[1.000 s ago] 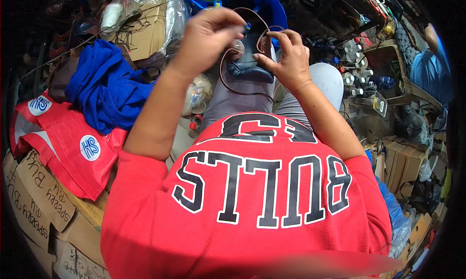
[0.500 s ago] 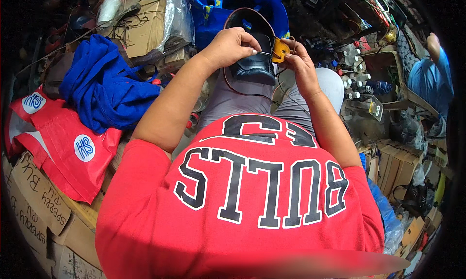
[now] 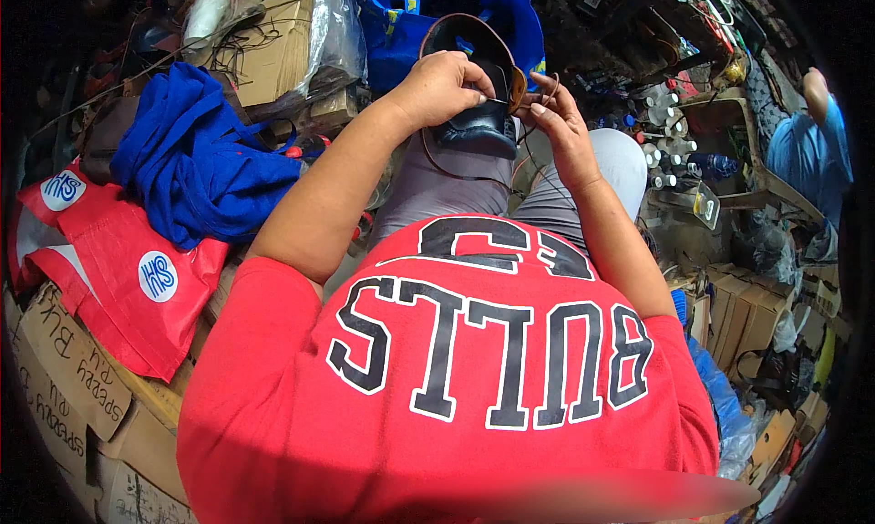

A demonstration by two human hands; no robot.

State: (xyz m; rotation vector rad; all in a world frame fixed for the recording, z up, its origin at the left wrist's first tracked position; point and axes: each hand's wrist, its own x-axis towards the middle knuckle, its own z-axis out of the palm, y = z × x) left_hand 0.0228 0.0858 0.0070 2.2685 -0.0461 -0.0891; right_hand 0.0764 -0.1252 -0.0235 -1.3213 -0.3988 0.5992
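Observation:
A black leather shoe (image 3: 478, 123) with a brown sole edge rests on my lap, sole side turned away from me. My left hand (image 3: 442, 87) lies over the top of the shoe and grips it, with a thin needle or thread showing at its fingertips. My right hand (image 3: 556, 123) is at the shoe's right edge, fingers pinched on a thin thread that loops down beside the shoe. My red shirt with black letters fills the lower half of the view.
A blue cloth (image 3: 196, 155) and a red bag (image 3: 118, 260) lie at my left over cardboard boxes (image 3: 68, 387). A blue bag (image 3: 410, 23) sits beyond the shoe. White bottles (image 3: 661, 141) stand at right, and a person in blue (image 3: 811, 150) is at the far right.
Both hands came down from in front of me to my lap with the shoe. The left hand now covers the shoe's top, and the right hand has shifted to its right edge.

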